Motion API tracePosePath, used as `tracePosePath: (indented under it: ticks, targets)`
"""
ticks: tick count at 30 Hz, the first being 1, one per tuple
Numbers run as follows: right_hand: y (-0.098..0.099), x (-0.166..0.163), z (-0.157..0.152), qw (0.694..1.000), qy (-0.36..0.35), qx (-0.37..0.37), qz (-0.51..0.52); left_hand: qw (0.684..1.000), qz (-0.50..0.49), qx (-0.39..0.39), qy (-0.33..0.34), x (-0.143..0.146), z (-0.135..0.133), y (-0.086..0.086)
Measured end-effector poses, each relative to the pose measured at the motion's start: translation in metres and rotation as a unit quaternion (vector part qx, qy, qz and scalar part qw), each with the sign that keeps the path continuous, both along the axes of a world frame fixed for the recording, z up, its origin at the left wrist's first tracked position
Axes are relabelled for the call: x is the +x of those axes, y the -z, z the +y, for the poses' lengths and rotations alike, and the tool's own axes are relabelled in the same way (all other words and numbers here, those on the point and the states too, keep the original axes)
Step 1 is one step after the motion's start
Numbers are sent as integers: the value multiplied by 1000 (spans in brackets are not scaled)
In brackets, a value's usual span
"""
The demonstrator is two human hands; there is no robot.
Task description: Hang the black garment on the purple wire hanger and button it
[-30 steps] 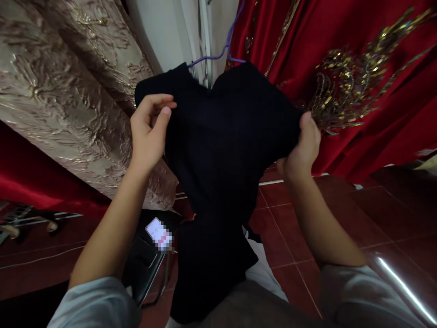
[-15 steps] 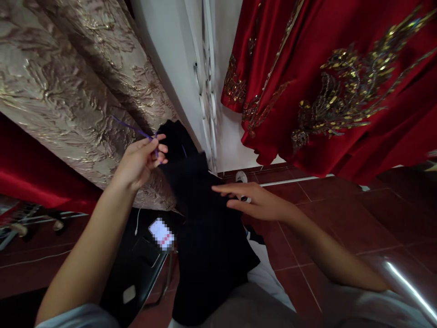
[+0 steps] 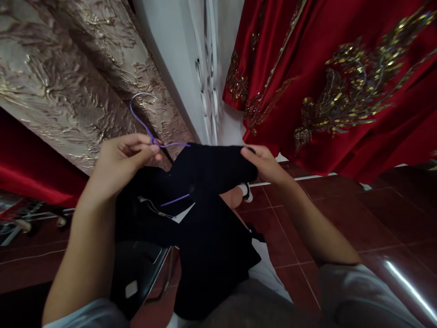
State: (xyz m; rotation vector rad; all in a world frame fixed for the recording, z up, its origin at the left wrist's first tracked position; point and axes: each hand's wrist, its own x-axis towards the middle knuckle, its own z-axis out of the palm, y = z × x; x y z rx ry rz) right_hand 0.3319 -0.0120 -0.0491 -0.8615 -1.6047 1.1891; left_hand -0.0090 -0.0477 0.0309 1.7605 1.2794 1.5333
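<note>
Tiled floor (image 3: 337,218) spreads beyond the right edge of one dark garment (image 3: 211,228), draped centrally in front. The left hand (image 3: 123,164) pinches one purple hanger (image 3: 175,144); the right hand (image 3: 266,164) grips the garment's upper edge.

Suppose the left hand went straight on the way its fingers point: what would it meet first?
The left hand, holding the thin purple hanger, would probably meet the black fabric garment; depth is unclear.

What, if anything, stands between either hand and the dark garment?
Nothing visible. The right hand grips the dark garment directly. The left hand pinches the purple hanger, whose arm runs to the garment unobstructed; the white tag is apart from both hands.
</note>
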Motion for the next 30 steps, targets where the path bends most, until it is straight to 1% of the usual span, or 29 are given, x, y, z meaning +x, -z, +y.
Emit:
tracePosePath:
  ticks: [1, 2, 3, 4, 6, 7, 8, 9, 10, 11, 13, 15, 17, 18, 20, 23, 25, 27, 30]
  targets:
    - [-5, -1, 5, 998, 41, -3, 49, 1000, 8, 4, -1, 2, 3, 0]
    - [-12, -2, 13, 993, 82, 2, 88, 999, 7, 31, -8, 6, 4, 0]
    - [-20, -1, 24, 987, 114, 10, 110, 997, -4, 78, -21, 12, 5, 1]
    - [-29, 0, 37, 983, 137, 22, 117, 989, -26, 141, -41, 19, 5, 3]
    - [-46, 6, 64, 977, 172, 50, 115, 955, -80, 273, -85, 34, 3, 11]
    - [-53, 11, 74, 974, 189, 61, 109, 936, -104, 322, -100, 41, 1, 18]
    - [-58, 16, 81, 971, 206, 69, 102, 920, -123, 354, -111, 46, 0, 27]
    - [-61, 21, 83, 967, 221, 76, 97, 914, -130, 365, -120, 50, -1, 37]
    - [-60, 27, 81, 964, 233, 81, 95, 918, -125, 353, -127, 51, -1, 50]
    - [-57, 31, 75, 962, 242, 86, 95, 933, -108, 317, -128, 51, -1, 64]
    - [-46, 38, 58, 954, 260, 97, 114, 971, -64, 204, -103, 47, 3, 92]
    - [-32, 42, 39, 948, 269, 94, 142, 994, -24, 99, -40, 46, 7, 117]
    - [-22, 44, 27, 942, 277, 86, 171, 999, -5, 39, 25, 50, 11, 134]
    - [-18, 44, 25, 940, 278, 85, 180, 999, -4, 23, 44, 54, 13, 138]
    - [-15, 44, 25, 938, 280, 94, 181, 998, -27, 5, 55, 67, 17, 140]
    - [-10, 43, 32, 936, 289, 114, 165, 991, -130, 1, 29, 89, 23, 136]
    - [-4, 41, 37, 925, 319, 134, 157, 980, -195, 4, 23, 101, 24, 134]
    - [3, 38, 40, 916, 345, 145, 141, 969, -241, -3, 51, 109, 23, 134]
    - [12, 37, 44, 920, 344, 141, 125, 951, -287, -17, 118, 115, 19, 137]
